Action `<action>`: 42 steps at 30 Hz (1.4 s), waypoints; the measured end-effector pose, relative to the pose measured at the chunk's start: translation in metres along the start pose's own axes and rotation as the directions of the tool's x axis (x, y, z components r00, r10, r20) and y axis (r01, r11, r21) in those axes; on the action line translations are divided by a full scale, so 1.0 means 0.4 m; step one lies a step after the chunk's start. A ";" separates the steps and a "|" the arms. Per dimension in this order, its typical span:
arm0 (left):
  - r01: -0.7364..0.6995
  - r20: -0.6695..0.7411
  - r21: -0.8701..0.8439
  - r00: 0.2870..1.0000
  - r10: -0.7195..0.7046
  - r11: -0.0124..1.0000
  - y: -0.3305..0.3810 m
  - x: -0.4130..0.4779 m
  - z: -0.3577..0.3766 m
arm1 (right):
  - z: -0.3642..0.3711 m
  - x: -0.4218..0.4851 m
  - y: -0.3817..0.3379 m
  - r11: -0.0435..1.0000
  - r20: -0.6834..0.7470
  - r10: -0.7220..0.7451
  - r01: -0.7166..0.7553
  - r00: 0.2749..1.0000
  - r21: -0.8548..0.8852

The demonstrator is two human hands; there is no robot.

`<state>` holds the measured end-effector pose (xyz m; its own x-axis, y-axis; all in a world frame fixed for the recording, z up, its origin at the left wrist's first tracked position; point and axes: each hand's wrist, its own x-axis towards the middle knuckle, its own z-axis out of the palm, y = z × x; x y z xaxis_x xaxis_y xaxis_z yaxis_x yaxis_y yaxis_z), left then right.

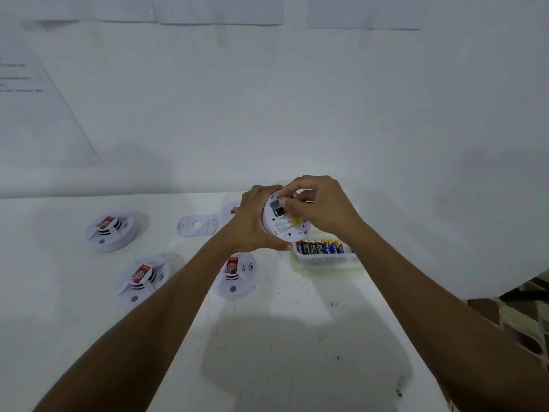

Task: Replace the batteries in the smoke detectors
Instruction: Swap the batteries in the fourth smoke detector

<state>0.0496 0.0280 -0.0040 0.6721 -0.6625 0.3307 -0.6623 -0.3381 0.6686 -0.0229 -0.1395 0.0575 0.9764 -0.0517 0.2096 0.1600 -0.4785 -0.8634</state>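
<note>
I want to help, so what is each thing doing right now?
Held smoke detector: back side up, battery slot open.
Left hand: gripping the detector.
Right hand: fingers at the slot.
Battery box: open, batteries lying inside.
Mounting plate: off, lying flat.
Table detectors: face up, untouched.

1 head-worn wide-angle view (no second angle) looks forward and down over the table (89,337), close above both forearms, facing a white wall (297,99).
</note>
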 end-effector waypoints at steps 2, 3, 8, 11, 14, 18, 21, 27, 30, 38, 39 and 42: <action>-0.002 0.002 -0.025 1.000 0.002 1.000 0.010 -0.010 0.000 | 0.004 -0.002 -0.001 0.991 -0.023 -0.043 0.040 0.999 -0.126; -0.001 -0.002 -0.035 1.000 0.001 0.999 0.013 -0.014 0.000 | 0.004 -0.002 -0.002 0.984 -0.031 -0.034 0.028 0.999 -0.177; 0.039 0.000 -0.035 0.999 -0.039 0.999 0.031 -0.028 0.002 | 0.004 -0.008 -0.004 0.980 0.035 0.194 -0.192 0.980 -0.055; 0.028 0.003 -0.021 1.000 -0.027 0.999 0.042 -0.034 0.000 | 0.009 -0.014 -0.006 0.973 0.027 0.231 -0.231 0.973 0.014; 0.022 0.011 -0.017 1.000 -0.022 1.000 0.049 -0.041 -0.001 | 0.020 -0.020 -0.005 0.974 0.002 0.227 -0.227 0.974 0.023; 0.039 0.033 -0.031 0.999 -0.037 0.999 0.042 -0.060 -0.018 | 0.038 -0.024 -0.003 0.969 -0.035 0.222 -0.217 0.974 0.118; 0.052 0.047 -0.048 0.998 -0.050 0.997 0.030 -0.086 -0.043 | 0.051 -0.030 -0.013 0.951 -0.012 0.227 -0.219 0.974 0.217; 0.070 0.028 -0.054 0.997 -0.068 0.996 -0.011 -0.152 -0.127 | 0.121 -0.016 -0.031 0.916 0.036 0.227 -0.226 0.973 0.331; 0.120 -0.007 -0.077 0.993 -0.121 0.990 -0.057 -0.194 -0.188 | 0.170 0.000 -0.040 0.883 -0.011 0.271 -0.244 0.963 0.401; 0.169 -0.015 -0.123 0.985 -0.172 0.978 -0.126 -0.276 -0.316 | 0.356 0.046 -0.123 0.885 0.007 0.269 -0.250 0.963 0.392; 0.155 -0.010 -0.118 0.988 -0.157 0.981 -0.135 -0.281 -0.334 | 0.373 0.052 -0.129 0.887 0.015 0.274 -0.259 0.962 0.382; 0.138 0.024 -0.113 0.990 -0.136 0.984 -0.175 -0.299 -0.376 | 0.408 0.075 -0.146 0.891 0.047 0.280 -0.277 0.959 0.360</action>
<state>0.0653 0.2315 0.0097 0.7479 -0.6259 0.2210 -0.5218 -0.3487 0.7786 0.0205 0.0298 0.0394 0.9879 -0.1424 -0.0619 -0.0761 -0.0968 -0.9924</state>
